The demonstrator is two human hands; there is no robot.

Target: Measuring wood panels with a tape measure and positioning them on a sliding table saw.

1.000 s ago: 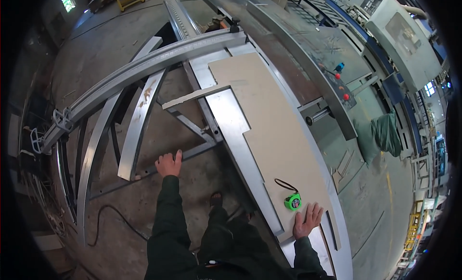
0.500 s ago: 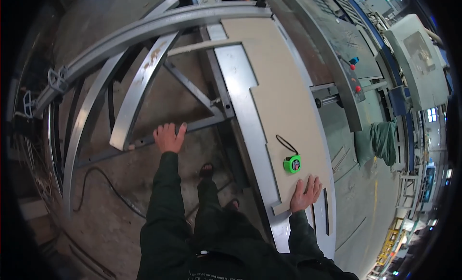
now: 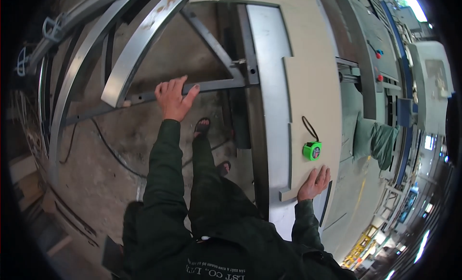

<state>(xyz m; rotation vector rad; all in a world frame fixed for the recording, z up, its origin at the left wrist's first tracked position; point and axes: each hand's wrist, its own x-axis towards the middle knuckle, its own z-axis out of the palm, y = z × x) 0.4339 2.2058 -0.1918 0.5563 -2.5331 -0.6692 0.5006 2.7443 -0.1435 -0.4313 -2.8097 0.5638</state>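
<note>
A long beige board (image 3: 315, 82) with a stepped left edge lies flat on a shiny metal surface (image 3: 270, 54) to my right. My right hand (image 3: 314, 184) rests on the near end of this board, palm down and fingers stretched out. Just beyond its fingertips sits a bright green tape measure (image 3: 312, 150) with a black wrist strap, apart from the hand. My left hand (image 3: 174, 98) is out over the open floor at left with fingers and thumb spread. It overlaps a grey steel bar (image 3: 211, 84) of the frame; whether it touches the bar I cannot tell.
Silver metal beams (image 3: 139, 44) slant across the left. A black cable (image 3: 113, 157) trails over the concrete floor near my feet. Right of the board are a grey machine rail with red knobs (image 3: 379, 78) and a green cloth bundle (image 3: 374, 140).
The view has shifted, so the frame and board sit higher in the picture. My left hand reaches further across the steel bar. My right hand stays on the board near the tape measure.
</note>
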